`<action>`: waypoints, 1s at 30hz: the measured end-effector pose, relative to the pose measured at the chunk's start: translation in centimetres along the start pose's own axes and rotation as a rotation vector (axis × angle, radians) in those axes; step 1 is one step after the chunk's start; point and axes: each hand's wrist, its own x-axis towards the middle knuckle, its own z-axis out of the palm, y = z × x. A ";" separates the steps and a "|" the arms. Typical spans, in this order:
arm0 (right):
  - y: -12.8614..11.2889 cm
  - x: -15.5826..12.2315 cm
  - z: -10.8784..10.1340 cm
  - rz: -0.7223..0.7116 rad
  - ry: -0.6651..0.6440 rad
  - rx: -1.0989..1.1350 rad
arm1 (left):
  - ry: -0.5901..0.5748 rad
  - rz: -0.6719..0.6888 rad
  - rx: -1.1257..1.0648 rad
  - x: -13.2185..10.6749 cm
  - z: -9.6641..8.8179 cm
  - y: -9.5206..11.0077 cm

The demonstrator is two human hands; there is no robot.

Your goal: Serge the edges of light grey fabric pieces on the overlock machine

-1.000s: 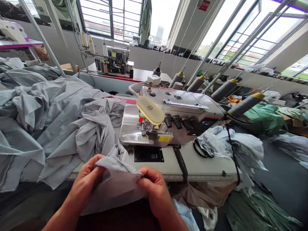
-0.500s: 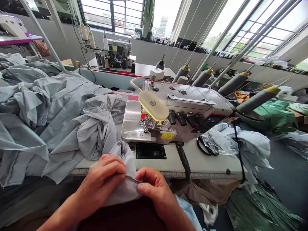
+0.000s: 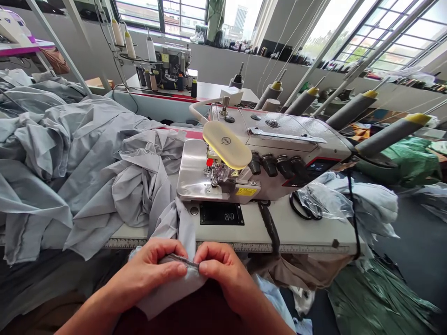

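Lower centre: grey cloth is pinched by left hand and right hand, stretched so its stitched edge lies flat.

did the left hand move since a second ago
Yes: the left hand has slid rightward along the table's ruler strip, closing up to the right hand; both pinch the grey fabric.

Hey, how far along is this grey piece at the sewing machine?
Done: the grey piece shows a dark, stitched-looking edge. In hand: the left hand and right hand pinch that edge, off the machine. Left: nothing lies under the presser foot; the grey heap beside it, state unclear.
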 end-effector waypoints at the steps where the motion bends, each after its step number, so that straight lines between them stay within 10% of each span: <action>1: 0.0 0.1 0.1 0.003 -0.007 -0.003 | 0.003 -0.016 -0.028 0.0 0.2 -0.1; 6: 0.4 0.2 0.2 0.021 -0.063 0.008 | -0.009 -0.056 -0.206 -0.2 0.0 -0.3; 13: -0.7 -1.0 -2.2 -0.042 -0.208 -0.371 | -0.111 0.421 0.498 -1.4 -2.2 0.7; 20: 0.1 -0.4 -1.6 -0.238 -0.172 -0.680 | -0.128 0.512 0.473 -1.0 -0.1 0.4; 25: 0.9 0.8 -1.9 -0.354 -0.152 -0.768 | 0.606 0.541 0.289 5.3 -5.0 3.4; 30: 0.7 1.6 -1.7 -0.254 -0.357 -0.716 | 0.701 0.564 0.175 9.9 -11.5 8.7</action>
